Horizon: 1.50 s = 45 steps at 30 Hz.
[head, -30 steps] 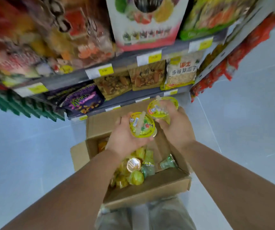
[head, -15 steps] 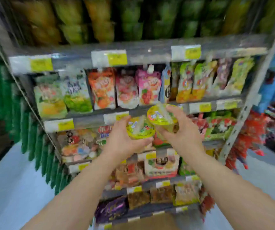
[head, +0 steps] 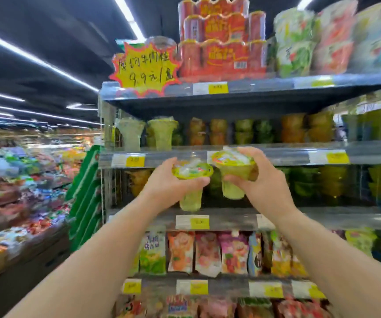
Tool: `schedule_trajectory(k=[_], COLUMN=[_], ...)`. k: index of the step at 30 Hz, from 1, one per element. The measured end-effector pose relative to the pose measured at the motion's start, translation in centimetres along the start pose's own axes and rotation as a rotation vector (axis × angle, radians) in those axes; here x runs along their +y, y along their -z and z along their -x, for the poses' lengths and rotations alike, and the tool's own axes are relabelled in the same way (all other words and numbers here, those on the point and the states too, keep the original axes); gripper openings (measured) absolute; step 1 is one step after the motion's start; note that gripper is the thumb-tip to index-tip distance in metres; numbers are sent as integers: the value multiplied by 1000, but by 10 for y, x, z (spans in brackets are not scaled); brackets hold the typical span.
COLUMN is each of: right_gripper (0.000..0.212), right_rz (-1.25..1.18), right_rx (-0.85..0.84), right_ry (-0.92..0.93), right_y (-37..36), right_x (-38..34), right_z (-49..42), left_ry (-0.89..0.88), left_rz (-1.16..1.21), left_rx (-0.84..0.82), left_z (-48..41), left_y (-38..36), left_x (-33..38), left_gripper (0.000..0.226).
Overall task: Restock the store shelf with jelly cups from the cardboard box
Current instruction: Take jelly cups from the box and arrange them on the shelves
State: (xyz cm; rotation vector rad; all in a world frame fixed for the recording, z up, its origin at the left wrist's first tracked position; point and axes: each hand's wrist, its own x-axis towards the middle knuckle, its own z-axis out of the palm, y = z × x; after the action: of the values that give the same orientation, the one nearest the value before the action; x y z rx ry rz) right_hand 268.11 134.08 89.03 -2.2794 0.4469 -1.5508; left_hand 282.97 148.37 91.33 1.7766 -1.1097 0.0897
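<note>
Raised to the jelly shelf (head: 276, 154) since earlier, left hand (head: 164, 183) grips one jelly cup (head: 191, 172), right hand (head: 265, 182) a second cup (head: 232, 167) at its 3 o'clock; neither shelved yet.

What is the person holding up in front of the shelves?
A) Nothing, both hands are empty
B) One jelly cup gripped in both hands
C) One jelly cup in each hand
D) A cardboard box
C: the left hand grips the left jelly cup and the right hand grips the right jelly cup, both raised in front of the shelf.
</note>
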Motion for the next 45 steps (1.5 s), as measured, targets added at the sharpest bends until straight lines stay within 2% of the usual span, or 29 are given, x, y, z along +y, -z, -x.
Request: schedule_trajectory(k=[3, 8, 11, 15, 21, 24, 29, 32, 34, 36, 37, 40, 41, 44, 45], right_gripper=[54, 54, 52, 50, 55, 56, 89, 74, 69, 75, 78, 76, 73, 60, 58], right_rz=[-11, -6, 49, 90, 66, 72, 105, 32, -120, -229, -236, -272, -264, -168, -171], right_rx=[15, 54, 21, -107, -116, -115, -159, -92, -232, -464, -519, -403, -345, -200, -143], right_ry=[44, 93, 21, -96, -187, -193, -275, -163, -71, -64, -59, -68, -60, -40, -53], right_y=[-12, -51, -78, -105, -110, -107, -93, -70, -54, -44, -41, -36, -33, -23, -19], right_x=[-10, -27, -29, -24, -16, -17, -27, -34, -36, -37, -36, -31, -29, -19, -14], right_z=[-35, -103, -138, -162, -173, -171, -158, -135, -116, -103, -100, -98, -99, -102, -104], left_ry=[44, 121, 124, 127, 123, 114, 111, 117, 114, 96, 88, 64, 43, -15, -34], left_rz=[-11, 30, -24, -75, -9, 3, 49, 75, 90, 128, 159, 226, 215, 130, 71], left_rx=[25, -27, -36, -31, -35, -53, -76, -93, -92, -119, -138, -199, -207, -177, -157], left_z=[-17, -43, -57, -71, -84, -87, -87, -90, -96, -100, -101, -103, -104, -103, -102], left_y=[15, 36, 46, 54, 61, 63, 61, 57, 51, 42, 36, 21, 15, 6, 6], left_x=[2, -15, -27, -39, -44, -42, -26, -10, 0, 14, 22, 39, 43, 52, 53], left_gripper=[102, 109, 102, 97, 88, 93, 91, 102, 110, 99, 90, 63, 63, 93, 97])
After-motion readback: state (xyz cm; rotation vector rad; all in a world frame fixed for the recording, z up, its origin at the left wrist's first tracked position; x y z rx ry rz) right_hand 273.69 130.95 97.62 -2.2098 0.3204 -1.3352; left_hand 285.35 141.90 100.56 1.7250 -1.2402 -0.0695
